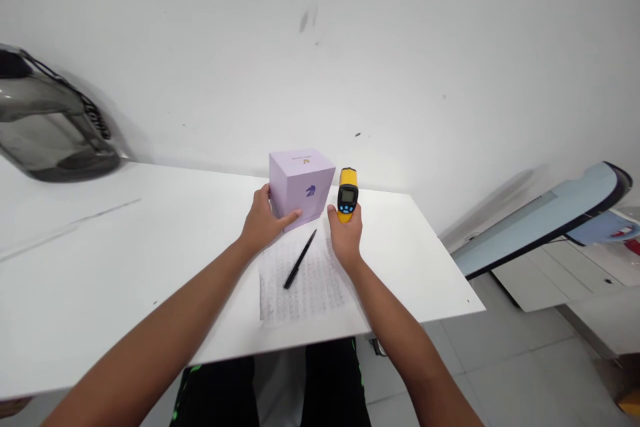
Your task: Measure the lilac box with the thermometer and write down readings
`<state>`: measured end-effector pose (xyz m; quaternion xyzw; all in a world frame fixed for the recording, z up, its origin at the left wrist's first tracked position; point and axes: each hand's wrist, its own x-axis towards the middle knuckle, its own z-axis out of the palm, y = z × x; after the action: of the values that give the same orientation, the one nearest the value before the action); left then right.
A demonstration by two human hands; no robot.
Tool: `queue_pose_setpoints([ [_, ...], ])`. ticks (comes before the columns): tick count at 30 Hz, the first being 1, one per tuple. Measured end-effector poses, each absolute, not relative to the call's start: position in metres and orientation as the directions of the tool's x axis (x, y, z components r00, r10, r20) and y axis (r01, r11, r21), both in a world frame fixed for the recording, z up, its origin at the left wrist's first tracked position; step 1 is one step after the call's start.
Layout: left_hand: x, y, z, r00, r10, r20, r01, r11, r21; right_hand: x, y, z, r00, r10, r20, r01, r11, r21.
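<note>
My left hand (pixel 267 219) grips the lower left of a lilac box (pixel 303 190), its thumb across the front face. The box bears a dark blue logo and a small gold mark on top. In my right hand (pixel 347 233) is a yellow and black infrared thermometer (pixel 347 195), held upright by its handle just right of the box. Its small screen and blue buttons face me. Between my forearms lies a sheet of paper (pixel 305 293) covered in writing, with a black pen (pixel 300 260) resting slantwise on it.
The white table (pixel 200 200) stands against a white wall. A large grey see-through bottle (pixel 50 120) with a strap is at the back left. Past the table's right edge are a pale blue panel with dark edging (pixel 540 220) and white drawers (pixel 545 273).
</note>
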<state>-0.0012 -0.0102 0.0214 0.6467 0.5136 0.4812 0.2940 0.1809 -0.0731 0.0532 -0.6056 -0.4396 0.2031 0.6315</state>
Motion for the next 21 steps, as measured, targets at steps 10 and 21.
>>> queue_pose_setpoints([
  [10, -0.003, 0.0, 0.005, 0.031, 0.879, 0.476, 0.345, -0.456, 0.82, 0.18, -0.075, 0.053, 0.536, 0.787, 0.306, 0.272, 0.182, -0.945],
  [21, -0.003, -0.002, 0.009, 0.035, 0.838, 0.545, 0.359, -0.52, 0.775, 0.18, -0.074, 0.054, 0.534, 0.792, 0.296, 0.264, 0.176, -0.948],
])
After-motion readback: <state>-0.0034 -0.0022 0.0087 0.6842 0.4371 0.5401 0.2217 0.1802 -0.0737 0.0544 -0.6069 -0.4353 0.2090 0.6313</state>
